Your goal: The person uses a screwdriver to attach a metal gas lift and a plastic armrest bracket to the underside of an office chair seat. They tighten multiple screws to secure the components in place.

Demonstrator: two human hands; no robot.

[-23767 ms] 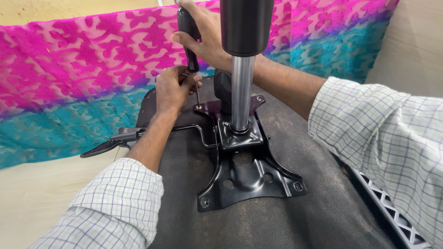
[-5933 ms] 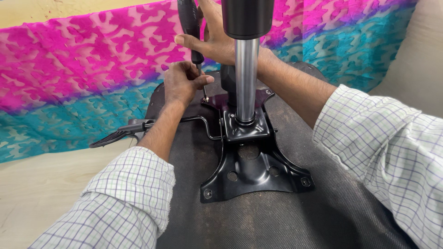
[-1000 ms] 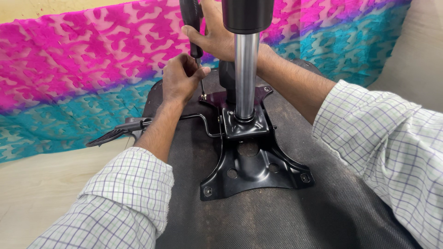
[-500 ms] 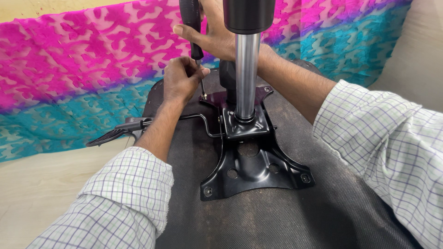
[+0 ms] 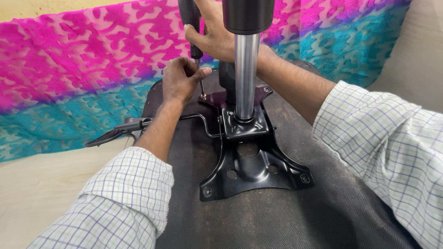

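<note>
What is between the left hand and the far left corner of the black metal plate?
In the head view, only the thin screwdriver shaft lies there: the left hand pinches it near the tip, which meets the screw at that corner of the black metal plate.

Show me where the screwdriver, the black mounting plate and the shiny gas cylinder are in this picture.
screwdriver (image 5: 190,20): head view, on its dark handle.
black mounting plate (image 5: 251,173): head view, on the lower flat part of the plate.
shiny gas cylinder (image 5: 246,74): head view, midway up the chrome column.

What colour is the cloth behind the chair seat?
Pink and teal, blotchy pattern, on the cloth; head view shows it best.
</note>
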